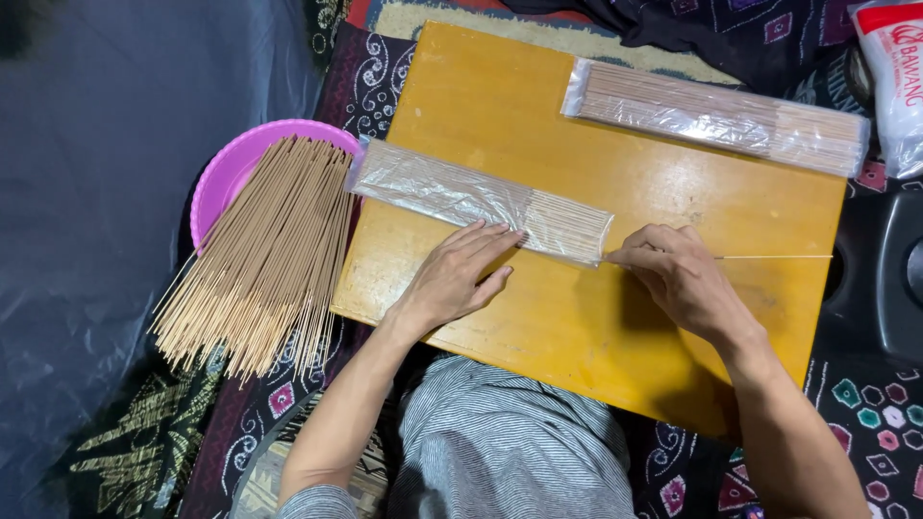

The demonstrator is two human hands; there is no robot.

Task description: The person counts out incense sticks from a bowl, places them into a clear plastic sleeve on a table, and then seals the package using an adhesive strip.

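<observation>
A left hand (452, 279) lies flat, fingers spread, on a clear plastic sleeve (481, 200) partly filled with incense sticks, on a yellow wooden board (596, 317). The right hand (678, 277) pinches one thin stick (769, 257) at the sleeve's open end. Loose sticks (264, 259) fan over a pink basin (226, 173).

Yellow-orange wooden surface (596, 317), pink bowl (231, 168), tan incense sticks (269, 259), grey striped trousers (510, 452), black patterned batik cloth (865, 404).
</observation>
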